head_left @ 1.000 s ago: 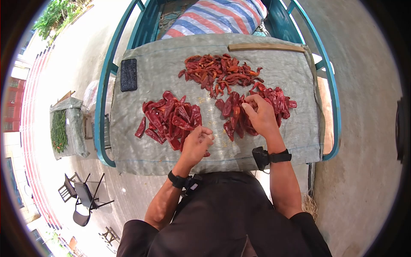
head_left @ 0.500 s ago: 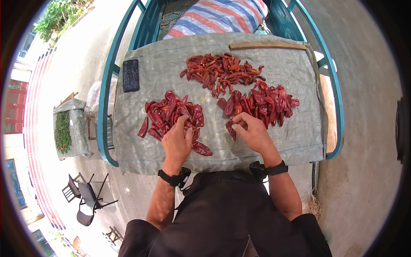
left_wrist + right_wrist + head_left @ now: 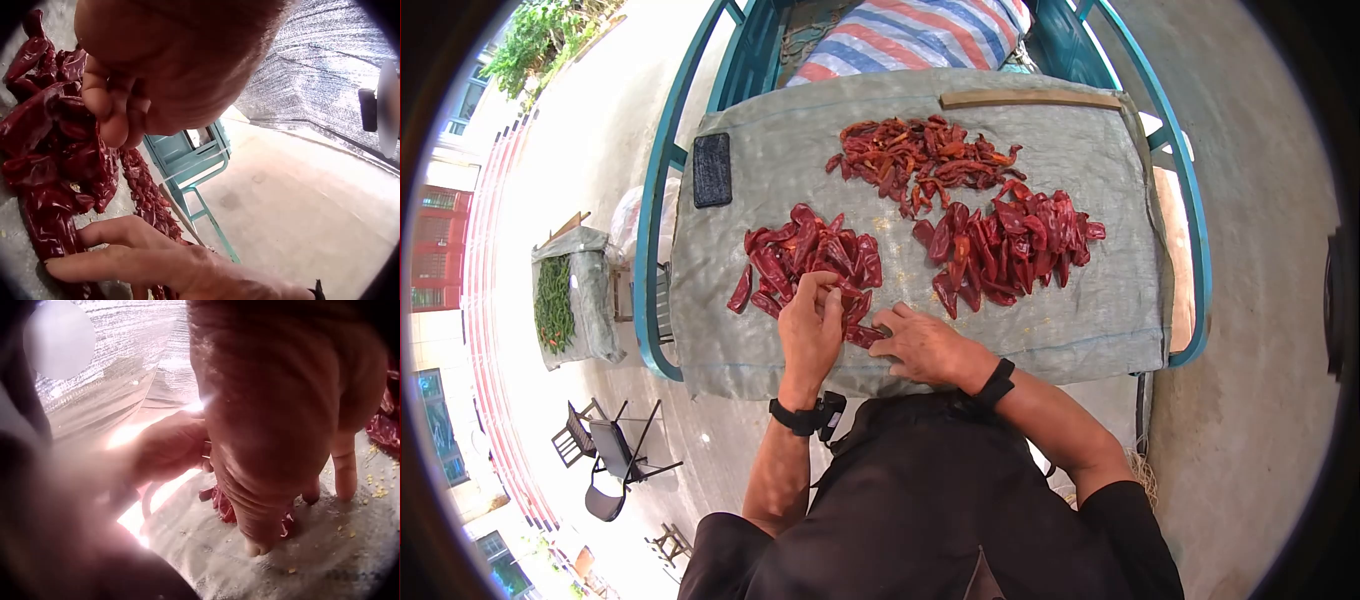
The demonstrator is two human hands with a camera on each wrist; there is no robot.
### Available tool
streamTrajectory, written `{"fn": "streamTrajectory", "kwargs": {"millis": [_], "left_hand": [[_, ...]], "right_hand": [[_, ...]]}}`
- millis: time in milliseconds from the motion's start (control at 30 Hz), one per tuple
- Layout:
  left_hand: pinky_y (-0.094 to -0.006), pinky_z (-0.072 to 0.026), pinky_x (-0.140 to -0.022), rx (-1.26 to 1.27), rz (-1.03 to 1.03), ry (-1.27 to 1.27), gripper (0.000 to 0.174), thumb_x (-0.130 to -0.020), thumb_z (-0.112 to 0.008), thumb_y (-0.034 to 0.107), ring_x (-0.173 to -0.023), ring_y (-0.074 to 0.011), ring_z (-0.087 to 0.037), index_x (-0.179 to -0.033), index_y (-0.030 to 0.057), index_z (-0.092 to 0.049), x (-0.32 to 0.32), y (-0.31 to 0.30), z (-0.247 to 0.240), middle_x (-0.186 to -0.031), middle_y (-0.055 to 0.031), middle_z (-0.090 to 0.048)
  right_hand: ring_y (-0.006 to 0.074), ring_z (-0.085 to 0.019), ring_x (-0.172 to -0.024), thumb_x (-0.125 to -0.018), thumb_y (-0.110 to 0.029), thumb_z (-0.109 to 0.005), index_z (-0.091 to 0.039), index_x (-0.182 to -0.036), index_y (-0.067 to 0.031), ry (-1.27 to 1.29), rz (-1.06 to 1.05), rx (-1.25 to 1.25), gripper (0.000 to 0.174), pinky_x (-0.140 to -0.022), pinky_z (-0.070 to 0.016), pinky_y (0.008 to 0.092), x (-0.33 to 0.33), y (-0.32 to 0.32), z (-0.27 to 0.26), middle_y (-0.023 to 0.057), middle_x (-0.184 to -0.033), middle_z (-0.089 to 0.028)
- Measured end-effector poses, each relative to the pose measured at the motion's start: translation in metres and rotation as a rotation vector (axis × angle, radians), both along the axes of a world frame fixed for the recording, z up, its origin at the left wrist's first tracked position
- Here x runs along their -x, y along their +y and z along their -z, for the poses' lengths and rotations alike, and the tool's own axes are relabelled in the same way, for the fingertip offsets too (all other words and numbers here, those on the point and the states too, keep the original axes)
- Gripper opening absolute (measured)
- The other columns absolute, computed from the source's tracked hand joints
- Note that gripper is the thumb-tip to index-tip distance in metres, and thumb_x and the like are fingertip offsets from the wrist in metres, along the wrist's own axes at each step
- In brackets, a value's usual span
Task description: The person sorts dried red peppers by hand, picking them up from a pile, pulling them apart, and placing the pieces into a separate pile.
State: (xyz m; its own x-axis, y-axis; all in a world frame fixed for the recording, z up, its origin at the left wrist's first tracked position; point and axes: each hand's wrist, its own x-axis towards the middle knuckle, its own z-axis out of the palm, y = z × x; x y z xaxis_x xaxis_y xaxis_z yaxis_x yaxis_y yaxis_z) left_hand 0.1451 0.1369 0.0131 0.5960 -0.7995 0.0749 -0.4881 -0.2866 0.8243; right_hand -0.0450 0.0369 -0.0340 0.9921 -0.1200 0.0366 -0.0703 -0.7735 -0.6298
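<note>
A pile of glossy dried red chili peppers [image 3: 775, 265] lies at the left of the cloth-covered table. My left hand [image 3: 810, 325] hovers over its near edge, fingers loosely bent; in the left wrist view nothing shows in the left hand's fingers [image 3: 112, 128]. My right hand [image 3: 925, 345] reaches across to a single chili pepper [image 3: 862, 336] at the pile's near right. In the left wrist view its thumb and finger are spread at that pepper [image 3: 53, 234], touching it. The right wrist view has the right hand [image 3: 281, 425] fingertips-down at the cloth, largely covering the pepper behind.
A second pile of glossy chili peppers [image 3: 1020, 240] lies at the right, some in rows. Smaller, shrivelled chilies [image 3: 925, 155] are heaped behind. A dark phone [image 3: 712, 170] and a wooden strip [image 3: 1030, 98] rest on the grey cloth [image 3: 1080, 335]. Teal rails [image 3: 1190, 220] flank the table.
My right hand has left the right pile and swung left to the pepper near my left hand. The left hand first rose over the left pile, then stayed nearly in place.
</note>
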Motion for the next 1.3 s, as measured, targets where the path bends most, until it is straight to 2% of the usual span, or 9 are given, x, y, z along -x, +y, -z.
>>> {"fn": "streamTrajectory", "kwargs": {"millis": [167,200,300,500,900,1000,1100,1200,1300], "left_hand": [[-0.0425,-0.0505,-0.064,-0.089,0.159,-0.112,0.012,-0.098,-0.069,0.007,-0.065,-0.0315,-0.066,-0.11,0.0069,-0.07,0.0,0.015,0.007,-0.076,-0.0114,-0.068],[-0.0484,-0.0531,-0.067,-0.199,0.211,-0.167,0.015,-0.098,-0.071,0.014,-0.073,-0.0383,-0.071,-0.112,0.0106,-0.07,0.001,0.017,0.007,-0.083,-0.015,-0.074],[-0.0516,-0.0551,-0.07,-0.34,0.297,-0.279,0.021,-0.099,-0.071,0.02,-0.08,-0.0399,-0.074,-0.118,0.0108,-0.068,0.011,0.018,0.012,-0.089,-0.0173,-0.076],[-0.0542,-0.0561,-0.071,-0.431,0.249,-0.428,0.038,-0.098,-0.073,0.026,-0.079,-0.0412,-0.075,-0.129,0.0074,-0.061,0.032,0.008,0.041,-0.083,-0.0193,-0.076],[-0.051,-0.0583,-0.066,-0.541,0.239,-0.556,0.029,-0.1,-0.07,0.028,-0.074,-0.0398,-0.076,-0.11,0.0061,-0.055,0.035,-0.001,0.055,-0.079,-0.0174,-0.075],[-0.0518,-0.0569,-0.065,-0.427,0.224,-0.55,0.022,-0.101,-0.067,0.026,-0.073,-0.0396,-0.076,-0.104,0.006,-0.059,0.039,0.0,0.053,-0.077,-0.0177,-0.074],[-0.0502,-0.0539,-0.063,-0.312,0.194,-0.372,0.018,-0.099,-0.069,0.023,-0.068,-0.0393,-0.073,-0.098,0.0059,-0.063,0.048,-0.004,0.041,-0.074,-0.0158,-0.073],[-0.0425,-0.0499,-0.058,-0.159,0.193,-0.11,0.017,-0.097,-0.074,0.02,-0.058,-0.0276,-0.066,-0.101,0.0045,-0.068,0.054,-0.024,0.021,-0.068,-0.0103,-0.069],[-0.0289,-0.0404,-0.055,-0.067,0.181,0.272,0.014,-0.099,-0.076,0.013,-0.057,-0.0079,-0.052,-0.099,0.0012,-0.069,0.059,-0.056,0.005,-0.064,0.0009,-0.06]], "right_hand": [[0.034,-0.063,-0.111,-0.086,-0.018,-0.081,-0.075,-0.101,-0.0074,0.066,0.161,0.008,0.02,-0.096,-0.0557,0.0445,0.011,-0.005,0.002,0.0116,-0.115,-0.063],[0.0341,-0.064,-0.109,-0.087,-0.019,-0.08,-0.074,-0.098,-0.006,0.079,0.201,0.003,0.018,-0.095,-0.0558,0.0447,0.016,-0.009,0.001,0.0121,-0.11,-0.064],[0.0355,-0.066,-0.108,-0.09,-0.02,-0.074,-0.078,-0.099,-0.0043,0.158,0.245,0.004,0.019,-0.098,-0.0552,0.0475,0.031,-0.017,-0.004,0.0154,-0.105,-0.068],[0.0371,-0.068,-0.108,-0.09,-0.022,-0.074,-0.078,-0.103,-0.0039,0.235,0.299,0.0,0.022,-0.096,-0.0566,0.0474,0.047,-0.014,-0.006,0.0172,-0.107,-0.068],[0.0373,-0.067,-0.105,-0.091,-0.024,-0.077,-0.072,-0.1,-0.0043,0.175,0.363,-0.074,0.022,-0.092,-0.0553,0.0491,0.054,-0.01,0.005,0.0154,-0.103,-0.064],[0.0397,-0.069,-0.101,-0.09,-0.022,-0.076,-0.074,-0.104,-0.0049,0.188,0.361,-0.1,0.022,-0.091,-0.0567,0.0507,0.055,-0.01,0.002,0.0178,-0.104,-0.066],[0.0406,-0.069,-0.099,-0.09,-0.022,-0.076,-0.073,-0.101,-0.0046,0.163,0.384,-0.18,0.021,-0.089,-0.0562,0.0514,0.06,-0.01,0.001,0.0177,-0.102,-0.066],[0.0408,-0.068,-0.096,-0.09,-0.022,-0.077,-0.071,-0.097,-0.0041,0.13,0.401,-0.27,0.02,-0.087,-0.0553,0.052,0.066,-0.011,0.004,0.0182,-0.099,-0.066],[0.0405,-0.068,-0.094,-0.089,-0.019,-0.079,-0.07,-0.093,-0.0036,0.1,0.395,-0.299,0.019,-0.084,-0.0541,0.051,0.069,-0.012,0.0,0.0173,-0.094,-0.067]]}}
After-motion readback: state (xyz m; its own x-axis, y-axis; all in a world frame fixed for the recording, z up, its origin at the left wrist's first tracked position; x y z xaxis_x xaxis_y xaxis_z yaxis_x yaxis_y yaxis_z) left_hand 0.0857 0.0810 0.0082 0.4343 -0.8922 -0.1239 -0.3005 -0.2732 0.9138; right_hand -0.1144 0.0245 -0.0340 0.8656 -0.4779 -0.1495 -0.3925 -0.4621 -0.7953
